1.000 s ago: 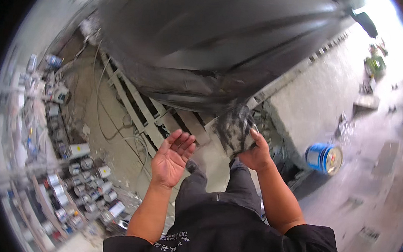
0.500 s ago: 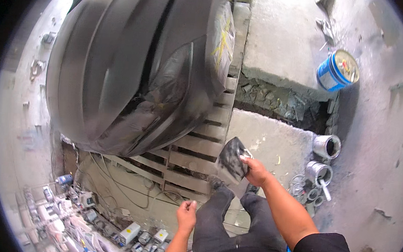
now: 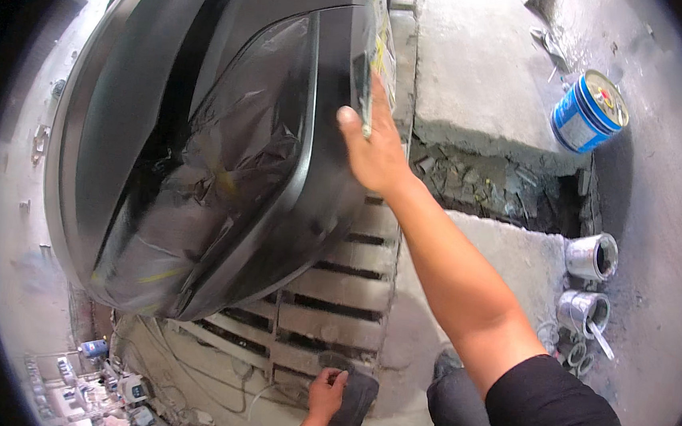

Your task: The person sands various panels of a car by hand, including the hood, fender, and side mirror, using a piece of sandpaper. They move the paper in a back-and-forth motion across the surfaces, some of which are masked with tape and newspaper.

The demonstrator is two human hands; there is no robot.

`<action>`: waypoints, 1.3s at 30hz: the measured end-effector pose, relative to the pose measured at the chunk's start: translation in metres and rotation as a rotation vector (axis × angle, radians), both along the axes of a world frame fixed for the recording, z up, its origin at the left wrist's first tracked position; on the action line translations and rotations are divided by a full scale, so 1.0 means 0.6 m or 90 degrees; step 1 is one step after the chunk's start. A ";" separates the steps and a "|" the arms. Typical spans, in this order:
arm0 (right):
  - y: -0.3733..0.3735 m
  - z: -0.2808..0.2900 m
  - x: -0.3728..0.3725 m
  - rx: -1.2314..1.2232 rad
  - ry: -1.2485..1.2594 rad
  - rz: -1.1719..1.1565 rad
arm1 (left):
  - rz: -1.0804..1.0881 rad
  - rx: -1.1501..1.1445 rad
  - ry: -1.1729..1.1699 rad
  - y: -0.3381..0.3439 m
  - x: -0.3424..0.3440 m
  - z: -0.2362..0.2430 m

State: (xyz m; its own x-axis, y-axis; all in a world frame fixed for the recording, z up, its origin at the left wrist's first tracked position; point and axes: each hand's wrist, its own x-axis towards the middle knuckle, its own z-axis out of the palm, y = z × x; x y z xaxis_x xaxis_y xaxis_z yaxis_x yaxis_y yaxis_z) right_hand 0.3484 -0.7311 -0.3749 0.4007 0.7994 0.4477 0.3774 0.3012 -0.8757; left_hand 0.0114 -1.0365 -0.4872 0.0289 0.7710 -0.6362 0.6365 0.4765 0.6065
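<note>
A dark grey car body (image 3: 168, 71), with creased plastic film over a lamp-shaped area (image 3: 233, 156), fills the upper left. My right hand (image 3: 378, 148) reaches up to its right edge, fingers around the dark, smudged pad (image 3: 361, 82), seen edge-on against the panel beside the yellow-taped wheel cover (image 3: 385, 40). My left hand (image 3: 326, 396) hangs low over my legs below the car, fingers curled together; whether anything is in them is hidden.
Wooden slats (image 3: 333, 308) lie under the car. A concrete slab (image 3: 480, 72) borders a broken, rubble-filled trench (image 3: 495, 189) at right, with a blue drum (image 3: 580, 124) and metal cans (image 3: 590, 257) beside it. Hoses (image 3: 178, 352) and piled cans (image 3: 82, 401) lie lower left.
My right hand has moved up with the pad to the car's side. My left hand has closed from open and dropped lower. The view has swung toward the car and right-hand floor.
</note>
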 end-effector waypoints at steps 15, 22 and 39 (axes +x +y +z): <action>0.179 0.014 -0.001 0.210 -0.128 -0.067 | -0.243 0.297 0.118 0.117 -0.040 -0.046; 0.041 -0.131 -0.117 0.209 -0.145 -0.022 | -0.226 0.268 0.121 0.109 -0.056 -0.064; 0.125 -0.207 -0.092 0.078 0.160 -0.046 | -0.303 0.254 0.145 0.099 -0.079 -0.106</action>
State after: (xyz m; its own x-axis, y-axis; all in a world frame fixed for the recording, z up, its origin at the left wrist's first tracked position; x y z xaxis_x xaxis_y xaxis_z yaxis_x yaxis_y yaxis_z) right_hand 0.2933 -0.6564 -0.4990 0.5651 0.7109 0.4187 0.1781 0.3904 -0.9033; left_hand -0.0361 -0.9774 -0.5507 0.3235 0.8850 -0.3350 0.8550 -0.1218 0.5041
